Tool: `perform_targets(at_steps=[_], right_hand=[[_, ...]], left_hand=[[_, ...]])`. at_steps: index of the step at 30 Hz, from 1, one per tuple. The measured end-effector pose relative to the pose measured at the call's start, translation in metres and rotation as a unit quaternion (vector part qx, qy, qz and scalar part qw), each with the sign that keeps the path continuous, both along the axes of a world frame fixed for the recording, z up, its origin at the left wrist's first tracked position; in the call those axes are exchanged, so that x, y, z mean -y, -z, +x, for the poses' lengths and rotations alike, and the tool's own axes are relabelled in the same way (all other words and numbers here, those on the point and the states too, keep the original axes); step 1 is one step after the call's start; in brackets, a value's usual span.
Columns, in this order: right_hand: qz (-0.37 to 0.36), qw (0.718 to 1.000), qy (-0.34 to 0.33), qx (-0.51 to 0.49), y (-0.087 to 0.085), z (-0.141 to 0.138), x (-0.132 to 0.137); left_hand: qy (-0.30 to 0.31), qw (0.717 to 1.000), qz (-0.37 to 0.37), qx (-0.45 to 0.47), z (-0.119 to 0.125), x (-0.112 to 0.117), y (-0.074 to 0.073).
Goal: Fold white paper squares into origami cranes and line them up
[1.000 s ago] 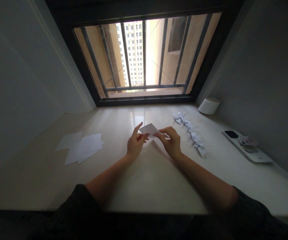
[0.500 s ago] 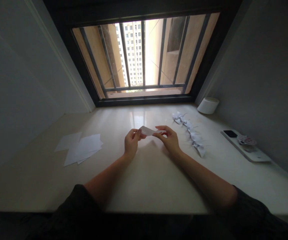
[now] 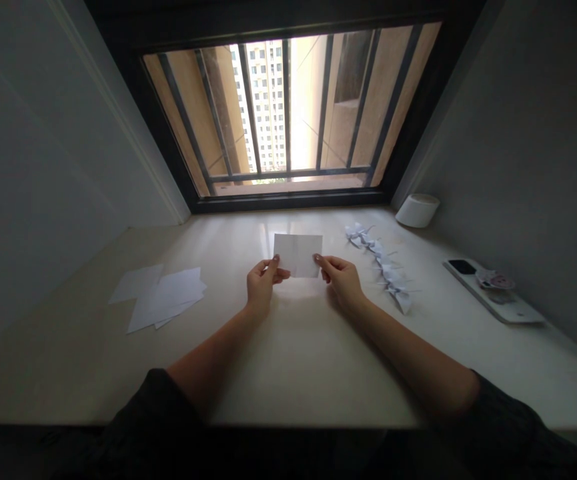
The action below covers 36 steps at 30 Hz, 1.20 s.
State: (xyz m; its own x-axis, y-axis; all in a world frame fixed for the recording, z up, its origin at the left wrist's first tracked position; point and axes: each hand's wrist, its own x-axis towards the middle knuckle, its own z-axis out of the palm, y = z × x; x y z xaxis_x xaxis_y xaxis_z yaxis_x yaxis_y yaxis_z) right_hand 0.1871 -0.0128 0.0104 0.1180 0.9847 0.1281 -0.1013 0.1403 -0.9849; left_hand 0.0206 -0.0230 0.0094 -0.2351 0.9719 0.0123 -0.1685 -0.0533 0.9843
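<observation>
Hands apart, a single white paper rectangle (image 3: 298,255) spanning the gap between them. Left hand (image 3: 262,288) pinches the sheet at its lower left corner between thumb and fingers; right hand (image 3: 344,283) pinches it at the lower right corner in the same manner. Sheet is raised almost upright, long side horizontal, above a pale polished stone countertop (image 3: 308,360). Its lower edge appears off the stone, though contact is hard to judge from this view. Faint marks show on its face; too faint to read as creases or otherwise.

Positions relative to the held rectangle:
Left: loose white paper sheets (image 3: 161,300), overlapping and flat on the stone, well apart from the left hand.
Right: a row of folded white paper cranes (image 3: 381,267) running diagonally, near the right hand but not touching it.
Farther right: a white tray (image 3: 511,308) bearing a black rectangular item (image 3: 462,267) and a round printed item (image 3: 495,280).
Beyond and to the right: a white cylindrical container (image 3: 417,211) by the wall.
Straight ahead: a barred window (image 3: 288,113) with a high-rise building outside.
Nearest the camera: dark sleeves (image 3: 141,407) on both forearms.
</observation>
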Motion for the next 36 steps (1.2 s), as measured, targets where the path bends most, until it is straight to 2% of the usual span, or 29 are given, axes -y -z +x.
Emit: perform_targets(at_steps=[5, 12, 18, 27, 36], right_hand=[[0.003, 1.0, -0.016, -0.013, 0.001, 0.001, -0.001], [0.017, 0.999, 0.02, -0.035, -0.004, -0.003, 0.003], [0.034, 0.999, 0.031, -0.029, 0.001, -0.005, 0.0], [-0.005, 0.992, 0.002, -0.123, 0.006, -0.005, -0.004], [-0.004, 0.994, 0.011, -0.111, 0.006, -0.005, -0.003]], left_hand=[[0.018, 1.0, 0.011, -0.013, 0.003, 0.003, -0.005], [0.045, 0.998, 0.027, 0.019, 0.002, 0.004, -0.003], [0.028, 0.997, 0.054, 0.043, 0.004, 0.004, -0.005], [0.034, 0.996, 0.08, 0.024, 0.004, 0.005, -0.004], [0.016, 0.997, 0.065, 0.028, 0.003, 0.002, -0.002]])
